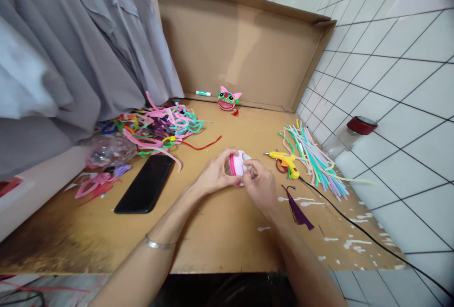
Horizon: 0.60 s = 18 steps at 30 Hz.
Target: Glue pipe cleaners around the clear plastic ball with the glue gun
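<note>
My left hand [220, 171] is curved around a small rounded craft piece [237, 163] covered in rows of fuzzy pink and white pipe cleaner, thumb below and fingers above. A pale, clear-looking part shows at its right side. My right hand [258, 179] presses against that side with its fingers pinched together; the fingertips hide what exactly they grip. To the right of the hands lies a yellow hot glue gun [286, 161], nozzle pointing left. Below the glue gun rests a purple tassel [298, 210].
A black phone [145, 185] and a tangled heap of pipe cleaners [163, 125] lie on the left. Straight pipe cleaners [315, 155] are bundled right, near a red-lidded jar [354, 132]. A finished-looking animal-face ornament [227, 100] stands by the cardboard wall [241, 47]. The black cord [354, 222] crosses the right side.
</note>
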Motion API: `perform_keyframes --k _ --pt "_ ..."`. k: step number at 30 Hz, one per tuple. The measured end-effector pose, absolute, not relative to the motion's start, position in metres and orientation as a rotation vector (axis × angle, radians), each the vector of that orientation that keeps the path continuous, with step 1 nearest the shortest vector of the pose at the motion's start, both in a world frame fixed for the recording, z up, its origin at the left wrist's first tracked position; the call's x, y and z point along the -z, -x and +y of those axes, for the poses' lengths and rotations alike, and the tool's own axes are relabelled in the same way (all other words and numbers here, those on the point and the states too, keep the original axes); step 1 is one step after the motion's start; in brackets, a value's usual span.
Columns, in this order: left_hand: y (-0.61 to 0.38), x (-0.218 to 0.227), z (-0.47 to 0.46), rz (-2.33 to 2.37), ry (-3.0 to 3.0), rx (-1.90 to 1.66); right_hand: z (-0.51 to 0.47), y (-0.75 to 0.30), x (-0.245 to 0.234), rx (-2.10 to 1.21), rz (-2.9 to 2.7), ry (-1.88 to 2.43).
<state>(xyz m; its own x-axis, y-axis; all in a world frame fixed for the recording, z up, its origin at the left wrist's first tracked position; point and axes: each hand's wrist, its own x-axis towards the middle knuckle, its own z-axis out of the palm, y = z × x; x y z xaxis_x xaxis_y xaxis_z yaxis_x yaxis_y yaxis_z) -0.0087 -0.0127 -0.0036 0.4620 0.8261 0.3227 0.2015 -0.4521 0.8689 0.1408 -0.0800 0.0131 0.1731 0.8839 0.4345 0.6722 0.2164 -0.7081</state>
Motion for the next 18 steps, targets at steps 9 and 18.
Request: perform_keyframes --k 9,18 --pt "0.0090 0.0005 -0.0141 0.799 -2.058 -0.983 -0.0786 -0.1397 -0.0120 -0.307 -1.533 1.495" --pt "0.0093 0.0035 -0.0131 0.778 -2.271 -1.022 -0.0792 -0.1401 -0.0135 -0.333 -1.510 1.532"
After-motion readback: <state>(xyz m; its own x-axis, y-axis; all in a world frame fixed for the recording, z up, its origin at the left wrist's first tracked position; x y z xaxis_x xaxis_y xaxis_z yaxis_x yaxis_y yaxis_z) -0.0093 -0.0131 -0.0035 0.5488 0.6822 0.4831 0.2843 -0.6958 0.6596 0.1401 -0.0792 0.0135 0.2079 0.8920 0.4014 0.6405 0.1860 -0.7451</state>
